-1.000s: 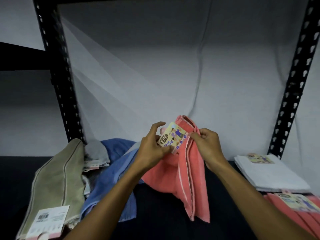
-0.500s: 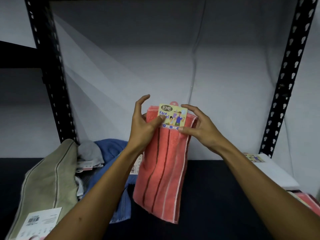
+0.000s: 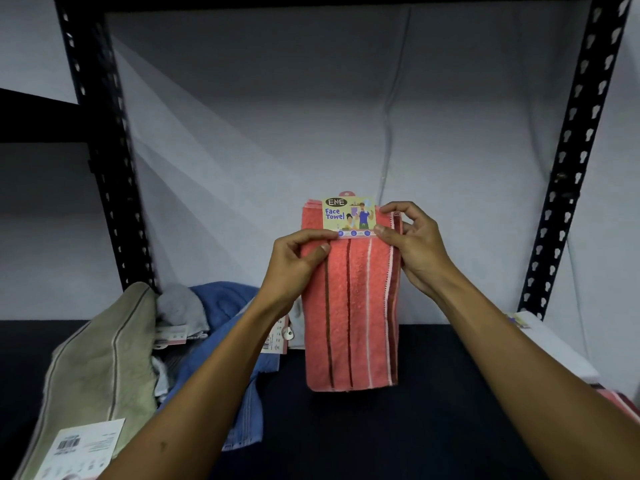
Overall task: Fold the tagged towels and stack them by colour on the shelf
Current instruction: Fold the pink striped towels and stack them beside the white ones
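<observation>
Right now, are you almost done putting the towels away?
Not yet. Done: a white towel lies folded at the right, with a coral one in front of it. In hand: both hands, left and right, pinch the folded coral striped face towel by its tag. Left: the olive towel, grey towel and blue towel lie heaped at the left.

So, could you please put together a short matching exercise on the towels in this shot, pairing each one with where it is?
Things:
1. coral striped towel
2. olive towel
3. blue towel
4. white towel

Places:
A. folded at the right edge of the shelf
B. far left, barcode tag at its near end
C. held up in both hands
D. crumpled behind the left forearm

Pairs: 1-C, 2-B, 3-D, 4-A
</observation>
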The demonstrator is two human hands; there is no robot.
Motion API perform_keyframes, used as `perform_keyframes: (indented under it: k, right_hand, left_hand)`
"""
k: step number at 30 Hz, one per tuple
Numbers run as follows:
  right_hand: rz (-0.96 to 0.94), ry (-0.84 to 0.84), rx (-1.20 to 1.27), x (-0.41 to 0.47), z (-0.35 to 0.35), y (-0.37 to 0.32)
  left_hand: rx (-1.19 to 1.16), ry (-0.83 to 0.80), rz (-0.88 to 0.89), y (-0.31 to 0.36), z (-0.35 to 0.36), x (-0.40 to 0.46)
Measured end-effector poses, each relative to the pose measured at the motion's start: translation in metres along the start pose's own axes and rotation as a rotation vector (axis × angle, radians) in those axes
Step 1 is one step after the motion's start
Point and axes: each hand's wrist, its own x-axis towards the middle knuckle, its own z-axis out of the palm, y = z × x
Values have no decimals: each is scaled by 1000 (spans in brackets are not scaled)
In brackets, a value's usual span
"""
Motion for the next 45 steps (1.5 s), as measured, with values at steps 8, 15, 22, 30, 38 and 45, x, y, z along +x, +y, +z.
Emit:
perform_keyframes:
  k: [8,15,22,30,38,45]
  right_hand:
    - [213,-364,-288,10,-18,-27]
    - [124,-114,-354,11,-35,-14]
    - [155,153,-259,1,-77,0]
    - [340,273,-208,-40,-116,40]
    - [589,240,-370,-76,-136,75]
    - [673,42,-819,-94,-138,98]
  left_hand:
    - [-25,-130,-106,-10,-4,-4]
    - [-6,-215,-304,-50,-2,-40]
    - [31,-118,-509,-101,-24,-84]
    - [51,152,-284,-80,-41,-71]
    - [-96,209,-636,-79,-35,-82]
    - [486,66,-630,-106,-38,-107]
